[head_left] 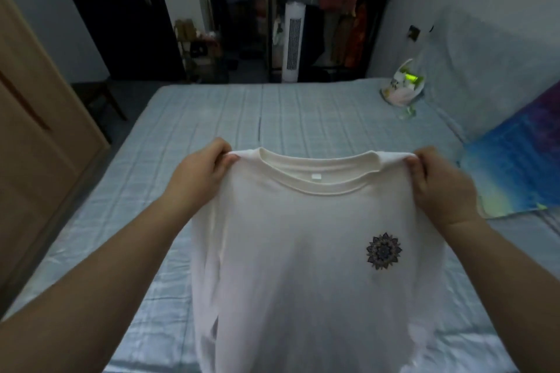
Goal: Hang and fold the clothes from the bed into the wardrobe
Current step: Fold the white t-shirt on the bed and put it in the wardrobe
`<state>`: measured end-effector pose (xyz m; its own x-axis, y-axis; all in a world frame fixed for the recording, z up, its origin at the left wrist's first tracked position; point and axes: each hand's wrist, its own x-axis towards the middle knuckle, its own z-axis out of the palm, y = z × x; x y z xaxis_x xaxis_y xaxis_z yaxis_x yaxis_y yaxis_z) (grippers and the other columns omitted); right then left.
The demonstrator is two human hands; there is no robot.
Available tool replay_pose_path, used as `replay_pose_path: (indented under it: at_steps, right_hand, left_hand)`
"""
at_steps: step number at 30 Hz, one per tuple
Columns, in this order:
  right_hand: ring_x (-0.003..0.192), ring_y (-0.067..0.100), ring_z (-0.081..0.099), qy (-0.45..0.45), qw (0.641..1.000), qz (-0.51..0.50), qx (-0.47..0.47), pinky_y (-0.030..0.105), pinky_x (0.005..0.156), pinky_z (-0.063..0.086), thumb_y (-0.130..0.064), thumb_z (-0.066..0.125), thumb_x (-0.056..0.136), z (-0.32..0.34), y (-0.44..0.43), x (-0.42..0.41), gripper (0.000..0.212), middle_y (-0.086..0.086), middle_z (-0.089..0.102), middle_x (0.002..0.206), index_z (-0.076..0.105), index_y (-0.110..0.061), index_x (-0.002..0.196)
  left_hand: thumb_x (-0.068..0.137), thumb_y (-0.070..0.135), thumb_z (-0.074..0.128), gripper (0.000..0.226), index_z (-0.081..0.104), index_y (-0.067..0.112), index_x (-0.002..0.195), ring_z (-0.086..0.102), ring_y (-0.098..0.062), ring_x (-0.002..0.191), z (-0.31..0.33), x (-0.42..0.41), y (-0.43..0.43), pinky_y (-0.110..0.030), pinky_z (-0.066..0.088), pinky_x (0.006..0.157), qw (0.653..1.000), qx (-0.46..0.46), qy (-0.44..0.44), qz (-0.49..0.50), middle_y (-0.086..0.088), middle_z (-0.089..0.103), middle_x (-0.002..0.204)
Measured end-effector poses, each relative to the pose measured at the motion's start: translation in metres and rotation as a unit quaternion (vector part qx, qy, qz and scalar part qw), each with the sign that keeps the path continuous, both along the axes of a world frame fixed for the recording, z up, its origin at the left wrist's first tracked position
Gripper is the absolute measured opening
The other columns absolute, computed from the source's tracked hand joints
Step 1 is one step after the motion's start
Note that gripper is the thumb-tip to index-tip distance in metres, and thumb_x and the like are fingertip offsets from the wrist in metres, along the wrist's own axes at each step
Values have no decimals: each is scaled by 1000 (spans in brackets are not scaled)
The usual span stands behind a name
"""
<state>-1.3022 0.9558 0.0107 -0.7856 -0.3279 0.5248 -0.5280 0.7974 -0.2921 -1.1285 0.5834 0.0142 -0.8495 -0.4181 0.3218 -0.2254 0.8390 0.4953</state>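
Observation:
A white long-sleeved shirt [303, 251] with a cream collar and a dark flower print on the chest hangs in front of me above the bed [230, 118]. My left hand [200, 172] pinches its left shoulder. My right hand [436, 182] pinches its right shoulder. The shirt is held up by both shoulders with its front toward me, and its lower part drops out of view. A wooden wardrobe [33, 130] stands at the left edge.
A blue patterned cloth [515, 160] lies at the bed's right side. A plastic bag [403, 85] sits at the far right corner. Beyond the bed stand a white tower fan [292, 42] and a rack of hanging clothes [342, 6].

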Motion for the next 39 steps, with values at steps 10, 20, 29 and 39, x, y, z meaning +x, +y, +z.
replay_pose_path:
  at_steps: [10,20,29,39]
  right_hand:
    - [77,30,53,-229,972,-8,59,36,68,34,-31,35,104,-267,-104,-232,19,4,55,85,47,-19,96]
    - [93,32,56,-223,960,-40,164,43,80,38,-16,48,97,-517,-171,-346,12,7,61,97,56,-22,103]
    - [98,36,48,-156,977,-39,140,48,85,36,-17,52,89,-563,-167,-347,17,13,52,108,53,-18,106]
    - [107,38,50,-190,963,-7,192,48,91,39,-21,42,98,-535,-164,-338,28,19,54,121,51,-11,122]
  left_hand:
    - [95,21,58,12,51,18,86,51,-24,76,-257,-228,-33,-32,31,61,955,215,-172,110,6,51,72]
    - [86,24,53,5,53,23,91,53,-32,101,-491,-371,-67,-42,39,93,916,145,-286,241,-1,53,90]
    - [79,19,55,19,52,16,97,44,-30,95,-570,-360,-59,-43,28,85,961,-64,-165,211,-7,52,101]
    - [93,26,48,32,51,13,122,46,-36,115,-548,-351,-54,-49,32,97,947,-54,-256,188,-13,51,127]
